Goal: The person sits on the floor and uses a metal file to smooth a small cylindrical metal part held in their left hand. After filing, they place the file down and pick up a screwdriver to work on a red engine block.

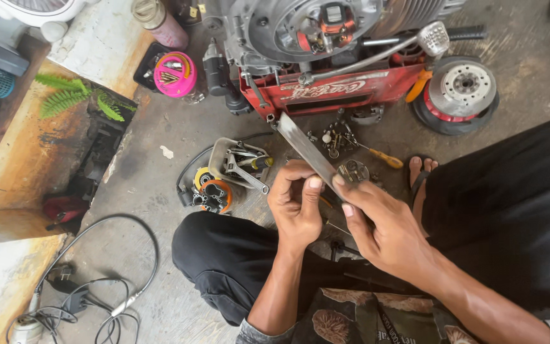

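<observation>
Both hands meet over my lap, above a concrete floor. My right hand [382, 224] grips the near end of a long flat metal file [305, 150] that slants up to the left toward a red crate [338, 91]. My left hand [296, 202] pinches a small part against the file's blade with thumb and fingers; the part is hidden by the fingers. A small round metal piece [353, 171] sits just beyond my right thumb, and I cannot tell whether it is held or lying on the floor.
An engine [313, 28] rests on the red crate, with a flywheel [461, 89] to its right. A metal tray of tools [240, 164], an orange-handled screwdriver [384, 157], a pink tub [175, 74], cables [106, 299] and my sandalled foot [420, 178] lie around.
</observation>
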